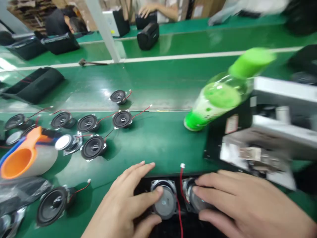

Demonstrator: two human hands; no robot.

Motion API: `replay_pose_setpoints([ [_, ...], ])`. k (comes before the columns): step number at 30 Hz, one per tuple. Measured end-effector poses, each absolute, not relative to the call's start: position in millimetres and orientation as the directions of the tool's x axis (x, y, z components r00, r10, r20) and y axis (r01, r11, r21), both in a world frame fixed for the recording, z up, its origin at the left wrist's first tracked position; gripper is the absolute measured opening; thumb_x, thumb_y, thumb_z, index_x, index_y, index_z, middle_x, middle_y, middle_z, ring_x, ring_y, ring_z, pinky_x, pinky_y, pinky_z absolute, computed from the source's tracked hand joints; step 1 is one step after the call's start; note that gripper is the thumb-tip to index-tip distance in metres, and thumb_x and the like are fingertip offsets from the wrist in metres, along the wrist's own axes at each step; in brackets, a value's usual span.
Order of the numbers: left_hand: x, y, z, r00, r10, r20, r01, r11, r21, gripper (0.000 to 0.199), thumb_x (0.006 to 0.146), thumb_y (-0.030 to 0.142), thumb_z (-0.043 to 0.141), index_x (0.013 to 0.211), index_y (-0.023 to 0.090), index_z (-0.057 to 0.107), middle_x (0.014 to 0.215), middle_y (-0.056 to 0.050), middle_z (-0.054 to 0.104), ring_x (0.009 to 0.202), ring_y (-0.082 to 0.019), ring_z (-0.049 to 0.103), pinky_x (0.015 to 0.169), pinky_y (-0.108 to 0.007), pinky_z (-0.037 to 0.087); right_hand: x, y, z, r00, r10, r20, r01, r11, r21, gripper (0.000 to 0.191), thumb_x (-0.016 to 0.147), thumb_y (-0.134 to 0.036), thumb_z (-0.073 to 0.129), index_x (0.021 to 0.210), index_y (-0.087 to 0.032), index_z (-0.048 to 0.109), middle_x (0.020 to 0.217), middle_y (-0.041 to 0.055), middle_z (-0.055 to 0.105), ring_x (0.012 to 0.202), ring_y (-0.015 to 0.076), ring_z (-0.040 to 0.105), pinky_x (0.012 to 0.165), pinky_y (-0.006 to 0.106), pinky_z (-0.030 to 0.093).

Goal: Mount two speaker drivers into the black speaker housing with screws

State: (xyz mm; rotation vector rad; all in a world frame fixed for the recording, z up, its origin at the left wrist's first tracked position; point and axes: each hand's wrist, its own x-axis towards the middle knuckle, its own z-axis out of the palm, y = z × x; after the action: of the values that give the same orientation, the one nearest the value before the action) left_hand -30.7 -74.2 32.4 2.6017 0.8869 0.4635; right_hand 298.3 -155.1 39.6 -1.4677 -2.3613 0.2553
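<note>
Silver-backed, red-wired speaker drivers (164,205) sit beneath left hand (123,205) and right hand (240,201).

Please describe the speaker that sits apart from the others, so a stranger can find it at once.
Find the green workbench and the black-coned speakers left of the person's left hand. Beyond them runs a pale seam; one speaker lies alone on its far side, red wire trailing right, while the others stay nearer.

Loudspeaker drivers, two: left driver (164,200) and right driver (193,200), round, grey magnet backs upward, side by side in a black speaker housing (143,188). Red lead wire (181,185), white connector (182,165), runs from right driver past housing's edge.
</note>
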Motion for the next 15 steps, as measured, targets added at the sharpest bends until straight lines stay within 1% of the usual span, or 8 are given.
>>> replay_pose_setpoints([
  [1,-31.2,-73.2,29.7,0.743,0.637,0.205,0.506,-0.735,0.452,0.035,0.097,0.033,0.079,0.132,0.036,0.080,0.160,-0.011,0.068,0.139,-0.037,0.072,0.105,-0.051,0.071,291.3,-151.4,50.5,-0.401,0.899,0.175,0.823,0.438,-0.362,0.035,0.119,-0.047,0.044,0.119,-0.032,0.075,0.113,-0.0027,0.083,0.090,0.0216,0.080,0.068,0.038,0.061],
  [3,-33.3,-71.1,24.3,0.730,0.642,0.234,0.477,-0.725,0.497,0.043,0.095,0.034,0.078,0.138,0.039,0.077,0.157,-0.007,0.071,0.134,-0.033,0.076,0.105,-0.044,0.071,283.7,-149.1,68.2,-0.354,0.909,0.219,0.778,0.416,-0.470,0.025,0.116,-0.048,0.056,0.114,-0.032,0.076,0.109,-0.0052,0.082,0.089,0.0172,0.079,0.072,0.034,0.061],
  [6,-39.4,-66.9,17.1,0.698,0.656,0.289,0.462,-0.720,0.519,0.050,0.098,0.036,0.074,0.147,0.043,0.071,0.159,-0.005,0.070,0.134,-0.032,0.076,0.106,-0.040,0.070,289.1,-160.2,83.1,-0.118,0.847,0.519,0.717,0.434,-0.545,0.004,0.108,-0.032,0.073,0.109,-0.028,0.075,0.099,-0.0034,0.079,0.086,0.0144,0.075,0.077,0.029,0.061],
  [8,-41.9,-64.4,14.0,0.665,0.680,0.309,0.502,-0.713,0.489,0.050,0.101,0.039,0.070,0.151,0.045,0.067,0.163,-0.004,0.067,0.138,-0.032,0.075,0.107,-0.040,0.069,302.8,-174.2,83.0,0.144,0.687,0.712,0.782,0.362,-0.508,0.005,0.106,-0.022,0.072,0.106,-0.026,0.074,0.095,0.0000,0.075,0.086,0.0171,0.072,0.077,0.032,0.058],
  [10,-38.9,-63.7,14.1,0.671,0.679,0.298,0.545,-0.724,0.423,0.058,0.100,0.046,0.075,0.157,0.047,0.063,0.168,-0.005,0.062,0.144,-0.035,0.070,0.111,-0.046,0.067,323.6,-187.5,73.9,0.371,0.481,0.794,0.842,0.187,-0.506,0.007,0.105,-0.020,0.071,0.107,-0.027,0.074,0.099,0.0036,0.072,0.090,0.0207,0.067,0.081,0.037,0.054],
  [11,-34.5,-64.2,15.8,0.698,0.662,0.274,0.551,-0.741,0.384,0.068,0.096,0.048,0.081,0.161,0.048,0.060,0.172,-0.006,0.059,0.148,-0.038,0.067,0.115,-0.050,0.065,335.9,-192.2,66.7,0.460,0.399,0.794,0.841,0.092,-0.533,0.009,0.104,-0.025,0.072,0.113,-0.026,0.075,0.105,0.0060,0.071,0.094,0.0229,0.066,0.085,0.041,0.052],
  [12,-28.1,-65.1,18.7,0.736,0.635,0.236,0.546,-0.762,0.349,0.081,0.090,0.048,0.087,0.165,0.049,0.055,0.174,-0.006,0.055,0.151,-0.040,0.063,0.119,-0.054,0.061,348.7,-195.1,58.3,0.537,0.373,0.756,0.814,0.006,-0.581,0.019,0.104,-0.031,0.075,0.122,-0.026,0.075,0.114,0.0090,0.071,0.099,0.0259,0.066,0.089,0.044,0.053],
  [15,-0.5,-68.7,34.9,0.840,0.541,0.042,0.504,-0.806,0.310,0.112,0.075,0.038,0.100,0.172,0.048,0.046,0.176,-0.009,0.053,0.154,-0.045,0.059,0.127,-0.065,0.051,382.4,-193.6,32.9,0.698,0.483,0.529,0.654,-0.128,-0.746,0.066,0.103,-0.054,0.075,0.159,-0.025,0.057,0.144,0.0181,0.067,0.119,0.0361,0.070,0.097,0.056,0.058],
])
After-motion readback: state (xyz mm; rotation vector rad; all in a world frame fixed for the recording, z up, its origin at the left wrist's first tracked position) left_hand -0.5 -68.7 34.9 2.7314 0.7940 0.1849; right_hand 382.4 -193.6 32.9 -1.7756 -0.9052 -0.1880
